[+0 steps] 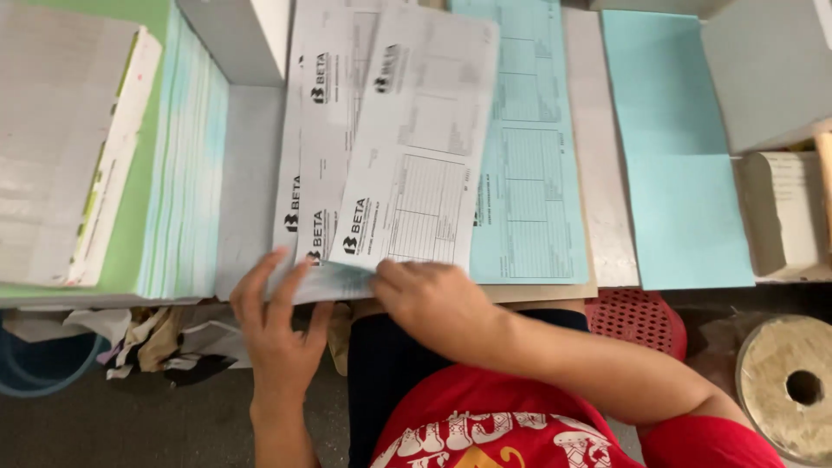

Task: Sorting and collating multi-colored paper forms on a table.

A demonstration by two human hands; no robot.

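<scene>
Left hand point(276, 329) flat, fingers spread, pressing white printed forms point(347, 165) at desk point(607, 234) near edge. Right hand point(433, 303) grip pinched on top white sheet point(416, 147), lifted, tilted. Beyond: light-blue form stack point(529, 173), plain blue sheets point(685, 173) toward right edge.

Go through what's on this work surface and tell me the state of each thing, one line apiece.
White printed forms: fanned out, overlapping, lower edges held.
Left hand: fingers spread flat on the forms' lower left edge.
Right hand: pressing on the forms' lower edge.
Blue printed sheet: lying flat, partly covered by the forms.
Plain blue sheets: lying flat, untouched.
Tape roll: lying flat on its side.
</scene>
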